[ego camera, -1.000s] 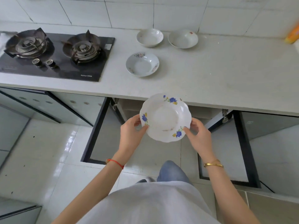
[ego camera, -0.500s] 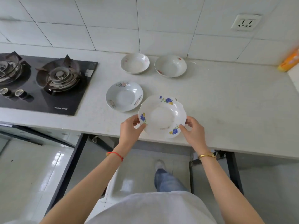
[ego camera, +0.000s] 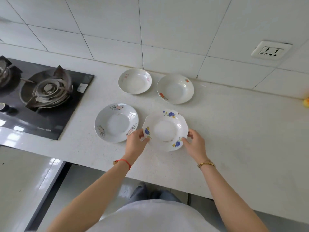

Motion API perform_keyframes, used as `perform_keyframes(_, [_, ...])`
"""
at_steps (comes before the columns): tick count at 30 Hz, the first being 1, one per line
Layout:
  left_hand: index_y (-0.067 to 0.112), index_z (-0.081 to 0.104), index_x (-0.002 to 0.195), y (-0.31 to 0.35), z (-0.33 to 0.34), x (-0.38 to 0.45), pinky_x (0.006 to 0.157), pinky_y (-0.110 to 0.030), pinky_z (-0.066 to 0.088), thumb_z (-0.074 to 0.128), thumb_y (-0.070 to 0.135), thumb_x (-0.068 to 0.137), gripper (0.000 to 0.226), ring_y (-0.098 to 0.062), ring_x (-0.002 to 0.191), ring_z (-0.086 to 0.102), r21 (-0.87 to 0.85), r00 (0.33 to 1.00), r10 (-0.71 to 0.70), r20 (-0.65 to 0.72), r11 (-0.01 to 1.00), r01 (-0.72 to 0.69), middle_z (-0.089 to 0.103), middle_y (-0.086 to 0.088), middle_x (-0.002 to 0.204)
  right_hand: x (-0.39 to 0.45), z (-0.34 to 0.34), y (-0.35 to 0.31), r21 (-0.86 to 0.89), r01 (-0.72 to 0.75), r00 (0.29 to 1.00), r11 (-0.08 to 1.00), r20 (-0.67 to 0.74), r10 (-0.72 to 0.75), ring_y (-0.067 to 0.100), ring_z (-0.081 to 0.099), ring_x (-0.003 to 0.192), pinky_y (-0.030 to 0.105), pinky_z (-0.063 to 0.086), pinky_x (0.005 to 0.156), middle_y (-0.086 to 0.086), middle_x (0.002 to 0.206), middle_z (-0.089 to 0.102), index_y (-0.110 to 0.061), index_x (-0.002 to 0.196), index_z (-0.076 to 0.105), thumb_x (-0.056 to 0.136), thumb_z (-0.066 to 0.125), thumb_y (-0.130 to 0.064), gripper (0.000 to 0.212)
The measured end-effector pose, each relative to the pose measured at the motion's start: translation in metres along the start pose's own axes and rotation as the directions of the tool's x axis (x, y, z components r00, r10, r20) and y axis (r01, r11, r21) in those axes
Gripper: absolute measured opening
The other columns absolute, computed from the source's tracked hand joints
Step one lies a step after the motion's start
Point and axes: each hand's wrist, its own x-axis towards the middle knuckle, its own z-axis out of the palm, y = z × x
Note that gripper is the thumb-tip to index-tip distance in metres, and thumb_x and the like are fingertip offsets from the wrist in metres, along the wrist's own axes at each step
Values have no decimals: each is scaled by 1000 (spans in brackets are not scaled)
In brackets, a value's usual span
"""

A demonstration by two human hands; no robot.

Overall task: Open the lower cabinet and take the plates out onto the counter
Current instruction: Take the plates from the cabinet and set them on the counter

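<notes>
From the head camera, looking down, a scalloped plate with blue flowers [ego camera: 165,130] sits low over the white counter [ego camera: 234,131]; whether its base touches the surface cannot be told. The left hand [ego camera: 135,142] pinches its left rim, thumb on top by a blue flower and the fingers tucked under and hidden. The right hand [ego camera: 194,144] grips the right rim the same way, its fingertips out of sight below the edge. A red cord [ego camera: 124,162] circles the left wrist and a gold bracelet [ego camera: 206,164] the right.

Just left of the held plate, nearly touching, lies a grey-white plate with faded floral prints [ego camera: 116,122]; the left hand covers a little of its near rim. Behind, near the tiled wall, stand a white plate with pale pink marks [ego camera: 135,81] and, beside it, a white plate with red-orange flowers [ego camera: 175,89], the two apart.

At left the gas hob [ego camera: 45,97] is cut off by the frame, with only one burner whole. A wall socket [ego camera: 270,50] sits at upper right, and a yellow object [ego camera: 306,102] at the right edge is too cropped to name. Below the counter, a dark cabinet door edge [ego camera: 48,195] shows; the cabinet's inside is hidden by the counter and the person's white shirt [ego camera: 150,216].
</notes>
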Motion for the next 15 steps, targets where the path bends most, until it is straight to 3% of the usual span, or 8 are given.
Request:
perform_keyframes(4, [8, 70, 106, 0, 7, 16, 89, -28, 52, 73, 14, 81, 26, -17, 95, 66, 48, 999, -37, 39, 998, 36, 73, -4, 100, 13, 2, 7, -6, -44, 999, 999, 30, 45, 16, 60, 100, 25, 45, 86, 1, 107, 67, -11, 113, 62, 82, 69, -13, 32])
perform_keyframes(15, [11, 70, 109, -7, 18, 29, 86, -25, 51, 75, 20, 81, 30, -18, 96, 66, 169, 995, -39, 91, 985, 23, 73, -2, 104, 24, 6, 17, -52, -97, 993, 994, 56, 99, 13, 56, 98, 19, 42, 79, -3, 105, 63, -16, 112, 60, 83, 69, -16, 30])
